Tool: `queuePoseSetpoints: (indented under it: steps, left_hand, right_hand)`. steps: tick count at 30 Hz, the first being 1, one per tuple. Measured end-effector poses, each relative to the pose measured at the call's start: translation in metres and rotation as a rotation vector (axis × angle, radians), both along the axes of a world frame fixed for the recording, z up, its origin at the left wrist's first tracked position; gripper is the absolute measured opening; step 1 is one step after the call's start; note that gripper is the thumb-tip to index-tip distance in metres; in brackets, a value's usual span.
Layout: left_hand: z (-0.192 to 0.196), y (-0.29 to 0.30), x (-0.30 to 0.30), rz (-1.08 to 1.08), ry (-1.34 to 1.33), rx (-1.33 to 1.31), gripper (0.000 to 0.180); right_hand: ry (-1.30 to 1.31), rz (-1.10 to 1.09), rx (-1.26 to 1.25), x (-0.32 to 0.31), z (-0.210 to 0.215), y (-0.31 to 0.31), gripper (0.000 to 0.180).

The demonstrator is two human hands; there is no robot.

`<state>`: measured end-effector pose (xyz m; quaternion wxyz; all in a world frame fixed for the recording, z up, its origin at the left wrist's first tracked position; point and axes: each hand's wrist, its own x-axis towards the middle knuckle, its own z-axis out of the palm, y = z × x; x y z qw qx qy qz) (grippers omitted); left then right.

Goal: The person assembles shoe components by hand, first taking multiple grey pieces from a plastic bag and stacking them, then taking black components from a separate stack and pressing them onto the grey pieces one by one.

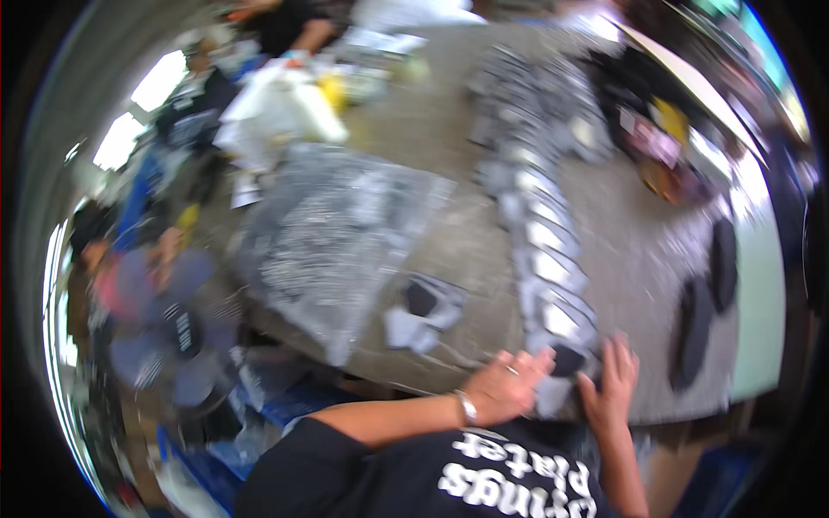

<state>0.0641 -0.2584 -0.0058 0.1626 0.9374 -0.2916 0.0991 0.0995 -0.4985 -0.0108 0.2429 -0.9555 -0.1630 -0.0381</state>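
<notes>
At the near edge of the table, my left hand [509, 386] lies against the left side of a flat grey piece with a black patch [567, 361], its fingers stretched out. On the other side of that piece, my right hand [610, 380] has its fingers extended and its thumb apart. The piece sits at the near end of a long row of overlapping grey pieces with white parts [546, 235], which runs away from me. They look like shoe uppers, but blur hides detail. A similar loose grey and black piece [426, 311] rests left of my hands.
A clear plastic bag [341, 233] covers the table's left part. Dark elongated pads [693, 332] lie near the right edge, with a dark pile [652, 112] farther back. A fan [177, 332] stands off the table at left. Another person's arm [313, 36] shows at the far side.
</notes>
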Motion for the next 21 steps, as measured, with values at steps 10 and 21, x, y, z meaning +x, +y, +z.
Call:
queuePoseSetpoints:
  steps: [10,21]
  left_hand:
    - [-0.007,-0.013,-0.009,0.116,0.104,-0.766,0.064]
    - [0.030,0.136,0.013,0.754,0.247,-0.665,0.046]
  right_hand:
    - [0.277,-0.090,0.700,-0.003,0.016,0.015,0.023]
    - [-0.086,0.012,0.254,0.024,0.021,0.045,0.044]
